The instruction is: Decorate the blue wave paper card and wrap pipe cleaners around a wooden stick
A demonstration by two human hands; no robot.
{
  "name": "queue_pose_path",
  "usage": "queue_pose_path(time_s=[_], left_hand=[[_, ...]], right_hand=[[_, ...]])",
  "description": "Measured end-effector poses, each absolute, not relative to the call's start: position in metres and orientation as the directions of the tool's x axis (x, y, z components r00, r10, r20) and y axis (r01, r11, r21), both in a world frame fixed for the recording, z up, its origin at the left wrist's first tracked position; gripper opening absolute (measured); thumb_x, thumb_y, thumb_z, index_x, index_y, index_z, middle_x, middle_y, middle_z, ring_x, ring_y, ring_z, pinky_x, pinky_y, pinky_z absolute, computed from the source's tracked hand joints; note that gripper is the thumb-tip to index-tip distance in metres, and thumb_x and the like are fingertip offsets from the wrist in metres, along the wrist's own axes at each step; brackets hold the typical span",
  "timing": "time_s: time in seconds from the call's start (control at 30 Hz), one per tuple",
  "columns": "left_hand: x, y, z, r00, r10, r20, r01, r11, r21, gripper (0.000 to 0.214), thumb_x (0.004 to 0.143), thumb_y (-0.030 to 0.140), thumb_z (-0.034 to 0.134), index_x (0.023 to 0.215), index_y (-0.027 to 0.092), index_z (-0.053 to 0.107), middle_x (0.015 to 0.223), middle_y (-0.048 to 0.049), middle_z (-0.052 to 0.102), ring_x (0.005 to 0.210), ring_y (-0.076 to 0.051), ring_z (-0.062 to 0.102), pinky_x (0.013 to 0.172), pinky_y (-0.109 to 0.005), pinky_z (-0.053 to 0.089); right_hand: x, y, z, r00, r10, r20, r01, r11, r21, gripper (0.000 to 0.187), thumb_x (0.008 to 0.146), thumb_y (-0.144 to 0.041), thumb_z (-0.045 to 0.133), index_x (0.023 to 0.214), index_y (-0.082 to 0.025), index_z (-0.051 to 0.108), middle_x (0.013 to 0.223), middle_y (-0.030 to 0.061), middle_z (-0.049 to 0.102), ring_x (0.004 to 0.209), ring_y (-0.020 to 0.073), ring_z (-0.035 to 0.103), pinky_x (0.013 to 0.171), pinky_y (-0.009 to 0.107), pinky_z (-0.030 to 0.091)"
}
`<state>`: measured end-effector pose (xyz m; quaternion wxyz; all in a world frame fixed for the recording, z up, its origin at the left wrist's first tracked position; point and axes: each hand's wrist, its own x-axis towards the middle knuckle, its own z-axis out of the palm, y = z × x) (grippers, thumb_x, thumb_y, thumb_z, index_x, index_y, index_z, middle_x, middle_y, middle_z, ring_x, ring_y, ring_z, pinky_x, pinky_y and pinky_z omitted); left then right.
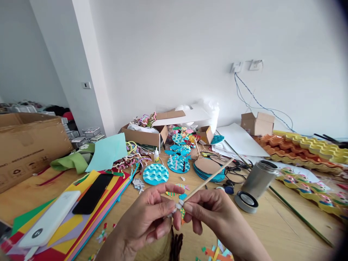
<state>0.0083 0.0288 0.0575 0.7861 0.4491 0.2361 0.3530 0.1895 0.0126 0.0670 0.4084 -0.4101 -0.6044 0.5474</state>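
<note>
A: Start at the left edge of the table (277, 232). What sits there?

B: A big cardboard box (27, 141) at the far left. Nearer the front corner lies a stack of coloured foam sheets (81, 217), with a white power bank (50, 219) and a black phone (92, 194) lying flat on top. Behind them are a green cloth (72, 161) and a pale teal sheet (107, 152).

A: And the hands?

B: Both are at the front edge, near the middle. The left hand (146, 221) has its thumb and forefinger pinched together on a small white piece (178, 206) at the near end of a thin wooden stick (208, 180). The right hand (214, 214) meets it there, fingertips closed on the stick just beside the white piece. The two hands touch at the fingertips.

A: Where does the stick point?

B: Up and away to the right, slanting over the table toward the far side; its far end hangs above a brown card disc (208, 166).

A: What lies beyond the hands?

B: A blue wave-patterned disc (156, 174), then more blue discs (178, 164) behind it, a small glue bottle (156, 156) and an open box (145, 136) near the wall.

A: And to the right?

B: A steel flask (258, 177) lies tilted, its lid (246, 201) flat on the table just beside it. A green rod (299, 216) runs toward the right front corner. Along the right edge are orange and yellow corrugated paper strips (307, 150), with a small carton (257, 123) behind.
</note>
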Motion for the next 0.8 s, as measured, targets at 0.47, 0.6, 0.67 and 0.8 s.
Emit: queue_pose_path(time_s=[0.47, 0.6, 0.67, 0.8], left_hand=[[0.018, 0.02, 0.054, 0.357, 0.927, 0.117, 0.164, -0.185, 0.969, 0.027, 0.089, 0.037, 0.046, 0.093, 0.015, 0.061, 0.07, -0.0007, 0.057, 0.044, -0.005, 0.047, 0.037, -0.014, 0.036], [0.017, 0.018, 0.055, 0.389, 0.919, 0.07, 0.146, -0.137, 0.98, 0.029, 0.089, 0.04, 0.044, 0.088, 0.016, 0.06, 0.068, 0.0014, 0.053, 0.042, -0.004, 0.044, 0.033, -0.014, 0.031], [0.016, 0.017, 0.055, 0.411, 0.911, 0.039, 0.141, -0.106, 0.984, 0.03, 0.089, 0.042, 0.044, 0.087, 0.016, 0.059, 0.066, 0.0026, 0.051, 0.04, -0.004, 0.042, 0.032, -0.013, 0.029], [0.015, 0.016, 0.057, 0.399, 0.917, 0.016, 0.166, -0.089, 0.982, 0.031, 0.089, 0.043, 0.044, 0.085, 0.016, 0.058, 0.064, 0.0035, 0.05, 0.038, -0.003, 0.041, 0.031, -0.013, 0.029]], right_hand=[[0.175, 0.014, 0.062, -0.22, 0.974, 0.056, 0.133, 0.087, -0.987, 0.036, 0.08, -0.048, 0.059, 0.068, -0.014, 0.065, 0.061, 0.0017, 0.061, 0.048, 0.0084, 0.049, 0.046, 0.019, 0.036], [0.178, 0.01, 0.065, -0.225, 0.972, 0.064, 0.209, 0.113, -0.971, 0.034, 0.082, -0.045, 0.057, 0.066, -0.015, 0.062, 0.061, 0.0009, 0.059, 0.049, 0.0093, 0.05, 0.046, 0.019, 0.035], [0.179, 0.009, 0.066, -0.224, 0.973, 0.059, 0.248, 0.115, -0.962, 0.032, 0.082, -0.042, 0.057, 0.065, -0.016, 0.061, 0.06, 0.0003, 0.059, 0.048, 0.0093, 0.051, 0.045, 0.019, 0.036], [0.177, 0.01, 0.066, -0.179, 0.982, 0.056, 0.319, 0.112, -0.941, 0.031, 0.081, -0.04, 0.058, 0.062, -0.016, 0.062, 0.058, 0.0002, 0.058, 0.047, 0.0099, 0.052, 0.044, 0.019, 0.036]])
